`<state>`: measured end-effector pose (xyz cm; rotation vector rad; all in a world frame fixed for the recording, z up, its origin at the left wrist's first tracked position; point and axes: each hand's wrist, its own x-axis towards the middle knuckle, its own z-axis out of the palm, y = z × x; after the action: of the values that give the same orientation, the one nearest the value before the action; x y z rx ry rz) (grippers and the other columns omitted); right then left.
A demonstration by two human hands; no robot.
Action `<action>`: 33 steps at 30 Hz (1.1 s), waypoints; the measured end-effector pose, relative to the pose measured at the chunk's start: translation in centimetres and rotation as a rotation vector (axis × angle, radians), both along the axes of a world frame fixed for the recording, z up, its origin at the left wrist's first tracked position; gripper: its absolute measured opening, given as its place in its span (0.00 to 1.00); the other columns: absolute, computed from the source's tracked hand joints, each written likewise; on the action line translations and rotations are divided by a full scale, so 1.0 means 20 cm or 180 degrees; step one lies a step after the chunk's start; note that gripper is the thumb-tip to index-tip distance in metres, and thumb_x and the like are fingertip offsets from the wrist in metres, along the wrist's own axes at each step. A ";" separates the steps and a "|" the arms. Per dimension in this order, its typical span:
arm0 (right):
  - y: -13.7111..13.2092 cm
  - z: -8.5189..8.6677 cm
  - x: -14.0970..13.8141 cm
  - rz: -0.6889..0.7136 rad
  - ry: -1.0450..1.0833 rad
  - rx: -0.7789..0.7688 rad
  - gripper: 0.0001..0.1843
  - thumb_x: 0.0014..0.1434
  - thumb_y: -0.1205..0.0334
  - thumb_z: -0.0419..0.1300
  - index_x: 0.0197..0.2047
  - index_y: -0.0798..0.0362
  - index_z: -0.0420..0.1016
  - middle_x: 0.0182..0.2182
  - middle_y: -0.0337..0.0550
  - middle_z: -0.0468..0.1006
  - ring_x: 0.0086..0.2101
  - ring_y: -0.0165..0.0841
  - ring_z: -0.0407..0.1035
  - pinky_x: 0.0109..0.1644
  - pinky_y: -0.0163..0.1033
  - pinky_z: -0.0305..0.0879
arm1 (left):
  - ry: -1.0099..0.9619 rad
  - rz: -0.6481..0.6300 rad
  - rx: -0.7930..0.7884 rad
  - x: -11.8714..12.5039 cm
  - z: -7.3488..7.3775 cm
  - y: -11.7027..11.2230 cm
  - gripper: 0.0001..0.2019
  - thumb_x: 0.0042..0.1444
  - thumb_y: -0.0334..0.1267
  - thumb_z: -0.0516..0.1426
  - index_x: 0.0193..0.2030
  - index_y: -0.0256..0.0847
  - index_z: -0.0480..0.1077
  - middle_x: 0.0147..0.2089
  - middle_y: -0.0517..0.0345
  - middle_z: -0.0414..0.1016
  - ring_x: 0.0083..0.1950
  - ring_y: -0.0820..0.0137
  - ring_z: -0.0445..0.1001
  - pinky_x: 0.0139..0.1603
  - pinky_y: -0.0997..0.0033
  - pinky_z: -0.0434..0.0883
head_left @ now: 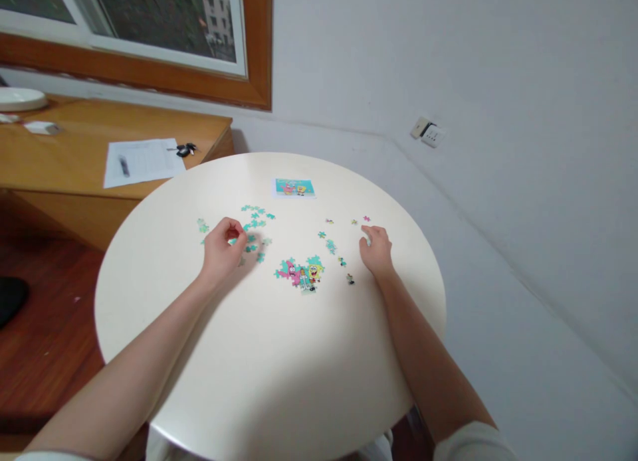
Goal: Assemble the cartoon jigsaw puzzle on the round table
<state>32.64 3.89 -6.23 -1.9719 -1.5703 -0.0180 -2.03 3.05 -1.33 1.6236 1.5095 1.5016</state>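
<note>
My left hand [222,248] hovers over the loose teal puzzle pieces on the left of the round white table. Its thumb and fingertips are pinched together, and whatever they hold, if anything, does not show. My right hand [377,250] is at the right, thumb and index finger apart with nothing visible between them. Just beyond its fingertips lie a pink puzzle piece [367,218] and a yellowish puzzle piece [354,222]. Between the hands sits a partly joined jigsaw puzzle [302,275] with pink and yellow cartoon figures. Several loose teal pieces [255,224] lie beside my left hand.
A picture card [294,188] with the cartoon figures lies near the far side of the white table [279,361]. More loose pieces [331,246] are scattered right of the joined part. A wooden desk [74,162] at left bears paper [142,162] and keys [186,149].
</note>
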 end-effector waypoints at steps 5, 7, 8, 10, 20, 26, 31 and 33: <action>-0.01 0.02 -0.03 0.0042 -0.0137 -0.0086 0.25 0.56 0.66 0.48 0.55 0.58 0.72 0.51 0.57 0.69 0.51 0.44 0.65 0.57 0.49 0.59 | 0.0653 -0.0040 0.0315 0.00 -0.04 -0.01 0.04 0.46 0.30 0.54 0.27 0.43 0.64 0.27 0.62 0.69 0.31 0.69 0.70 0.39 0.66 0.68; -0.02 0.02 -0.03 0.0049 -0.0146 -0.0060 0.24 0.56 0.66 0.49 0.54 0.57 0.73 0.51 0.56 0.70 0.51 0.44 0.65 0.57 0.49 0.59 | 0.0840 -0.0026 0.0375 -0.01 -0.06 0.00 0.03 0.46 0.31 0.53 0.27 0.44 0.63 0.27 0.61 0.69 0.32 0.68 0.70 0.39 0.65 0.68; -0.02 0.02 -0.03 0.0055 -0.0154 -0.0039 0.24 0.56 0.66 0.49 0.54 0.57 0.73 0.51 0.57 0.70 0.50 0.44 0.65 0.57 0.50 0.59 | 0.0930 -0.0035 0.0378 -0.01 -0.07 0.00 0.03 0.47 0.31 0.53 0.27 0.44 0.63 0.28 0.60 0.70 0.32 0.67 0.70 0.39 0.65 0.68; -0.02 0.03 -0.04 0.0084 -0.0195 -0.0012 0.24 0.56 0.67 0.49 0.54 0.58 0.73 0.51 0.57 0.70 0.50 0.45 0.65 0.56 0.50 0.59 | 0.1162 -0.0060 0.0343 -0.01 -0.08 0.01 0.03 0.47 0.32 0.52 0.27 0.44 0.62 0.28 0.59 0.70 0.32 0.66 0.70 0.39 0.63 0.67; -0.04 0.06 -0.09 0.0199 -0.0511 -0.0243 0.23 0.61 0.65 0.48 0.58 0.56 0.69 0.53 0.57 0.70 0.52 0.45 0.64 0.56 0.51 0.57 | 0.2421 0.0134 0.0289 0.01 -0.10 -0.01 0.06 0.52 0.30 0.50 0.35 0.42 0.65 0.38 0.51 0.74 0.44 0.60 0.72 0.55 0.54 0.60; -0.08 0.07 -0.11 0.0212 -0.0605 -0.0332 0.23 0.63 0.62 0.47 0.59 0.56 0.67 0.55 0.57 0.70 0.52 0.45 0.65 0.56 0.50 0.56 | 0.2378 0.0491 0.0030 -0.01 -0.12 -0.04 0.12 0.56 0.29 0.48 0.45 0.38 0.68 0.49 0.42 0.74 0.54 0.56 0.70 0.60 0.49 0.58; -0.13 0.07 -0.13 0.0210 -0.0679 -0.0379 0.23 0.64 0.62 0.46 0.60 0.56 0.66 0.55 0.58 0.70 0.51 0.45 0.65 0.55 0.50 0.57 | 0.2154 0.0574 -0.0384 -0.05 -0.15 -0.08 0.18 0.59 0.32 0.47 0.56 0.35 0.63 0.59 0.37 0.69 0.62 0.53 0.66 0.64 0.46 0.54; -0.15 0.07 -0.14 0.0210 -0.0713 -0.0369 0.23 0.64 0.62 0.46 0.59 0.56 0.66 0.55 0.58 0.70 0.51 0.45 0.65 0.55 0.50 0.57 | 0.2197 0.0559 -0.0425 -0.05 -0.17 -0.10 0.21 0.60 0.33 0.46 0.60 0.33 0.61 0.61 0.33 0.67 0.63 0.50 0.65 0.65 0.42 0.53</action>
<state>29.90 0.91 -4.82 -2.0642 -1.8149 -0.1279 -3.08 1.08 -4.74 2.0888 2.0982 0.9147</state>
